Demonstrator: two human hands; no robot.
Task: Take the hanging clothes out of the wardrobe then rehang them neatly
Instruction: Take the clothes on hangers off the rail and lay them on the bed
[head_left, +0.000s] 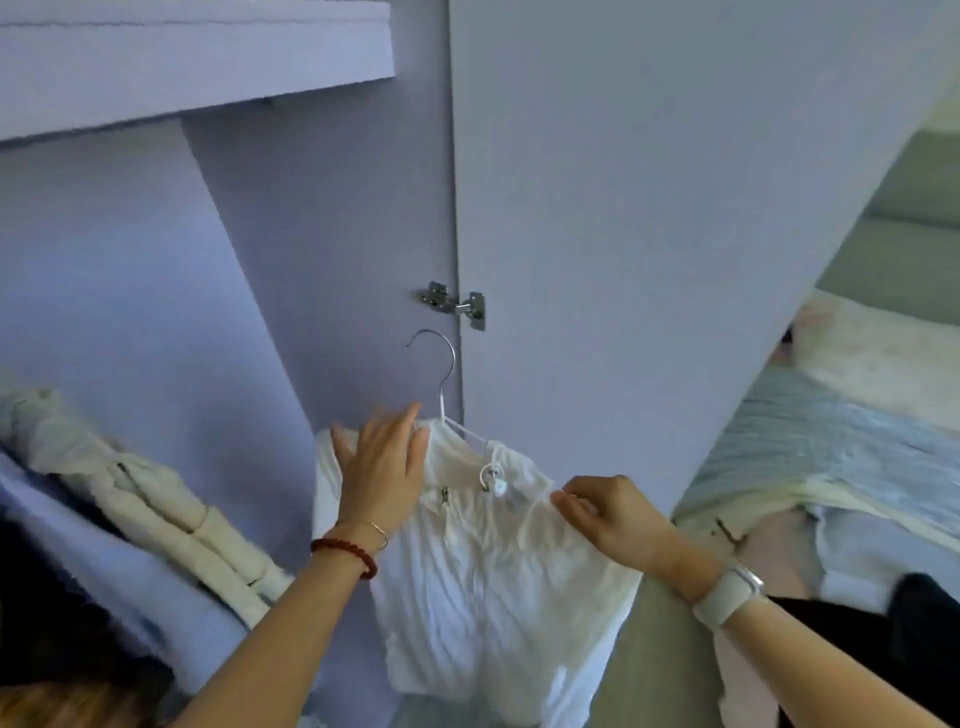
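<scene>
Open lilac wardrobe (322, 249) contains a cream padded jacket (156, 499). Left hand (382, 467) rests flat-fingered on a white crinkled garment (498, 587) on a wire hanger (441, 374); right hand (608, 514) pinches its shoulder.

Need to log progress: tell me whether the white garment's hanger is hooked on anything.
Unhooked. The hanger's hook is free in the air; both hands hold the white garment.

White garment (498, 587) on a hanger (441, 384), held between both hands before the open wardrobe door (623, 208). Left hand (382, 467) lies on the garment's left shoulder, fingers straight. Right hand (608, 514) pinches the fabric at the right shoulder. Door hinge (457, 304) just above the hanger hook. Cream padded jacket (156, 499) hangs left of the left hand. Bed (841, 441) right of the right hand.
</scene>
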